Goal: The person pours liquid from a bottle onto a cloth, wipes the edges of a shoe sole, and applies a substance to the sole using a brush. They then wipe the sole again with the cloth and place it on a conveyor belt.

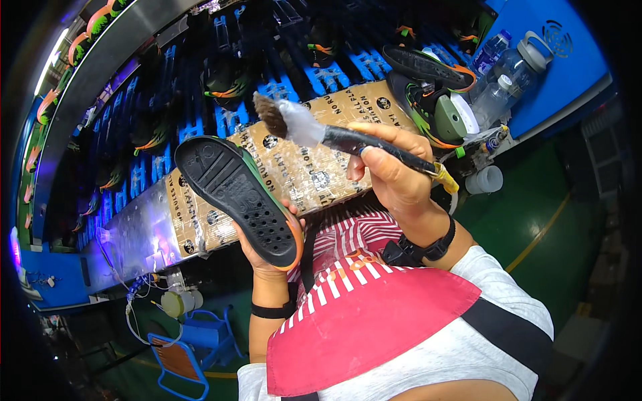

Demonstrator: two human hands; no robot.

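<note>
My left hand (262, 257) grips a shoe sole (231, 190), black inside with an orange and green rim. Its hollow upper face, with small holes at the heel end, is turned toward me. In my right hand (401, 167) is a brush (364, 144) with a dark handle, its bristles pointing left above the far part of the sole. White wrapping covers the brush's neck, and yellow material is at the handle's end. Bristles and sole look apart, though the exact gap is hard to judge. Cardboard (334, 160) covers the bench ledge beneath both hands.
Beyond the ledge, a dark rack with blue slats (274, 90) carries several shoes. At the right stand another sole (428, 67), a shoe (435, 113) and several bottles (498, 93). A white cup (485, 180) hangs beside the bench. A chair (177, 357) stands at lower left.
</note>
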